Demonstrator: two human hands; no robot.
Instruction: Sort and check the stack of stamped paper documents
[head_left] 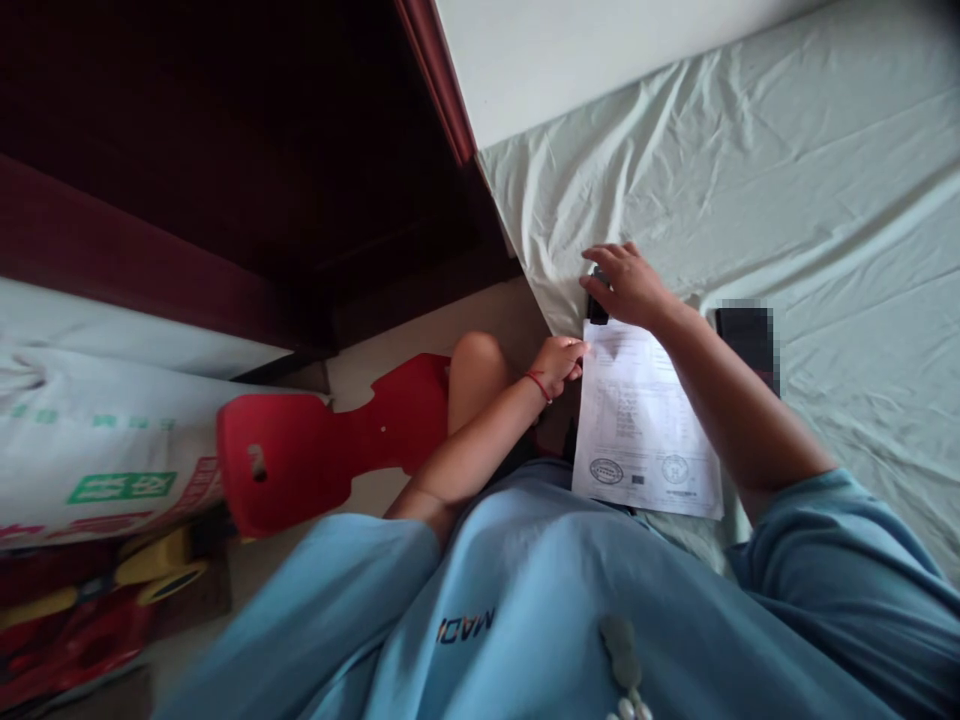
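Note:
A small stack of printed papers [637,400] lies near the bed's edge, with round stamps along its lower part. My left hand [559,365], wearing a red string bracelet, is closed in a pinch at the papers' left edge, near the top. At their upper left corner sits a black stapler [598,312], partly covered by fingers. My right hand [628,285] reaches over from the right and grips the stapler between thumb and fingers. Its forearm passes above the papers' right side.
A pale green sheet [847,200] covers the bed. A dark flat object [742,340], partly pixelated, rests right of my right forearm. A red plastic seat [292,460] stands at left beside a white printed sack [112,440]. Dark wooden furniture [225,150] fills the upper left.

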